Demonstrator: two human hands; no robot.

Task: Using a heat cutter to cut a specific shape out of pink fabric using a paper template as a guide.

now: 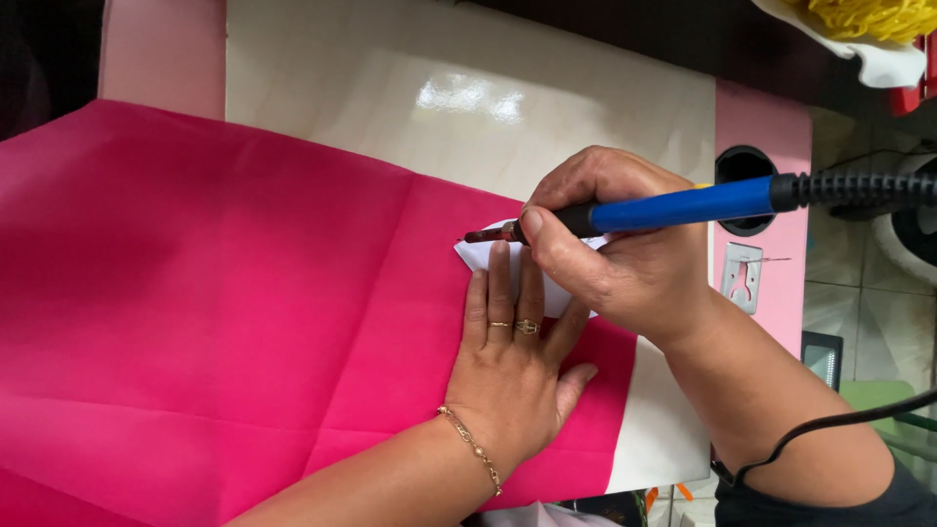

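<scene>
A large sheet of bright pink fabric lies spread over a glossy white board. My left hand, with rings and a gold bracelet, presses flat on a small white paper template lying on the fabric. My right hand grips a blue-handled soldering iron like a pen, its metal tip touching the fabric at the template's upper edge. A black cord runs across my right forearm.
The board rests on a pink table with a round hole and a small metal bracket at the right. Yellow yarn on white cloth sits at the top right. Tiled floor shows at the right.
</scene>
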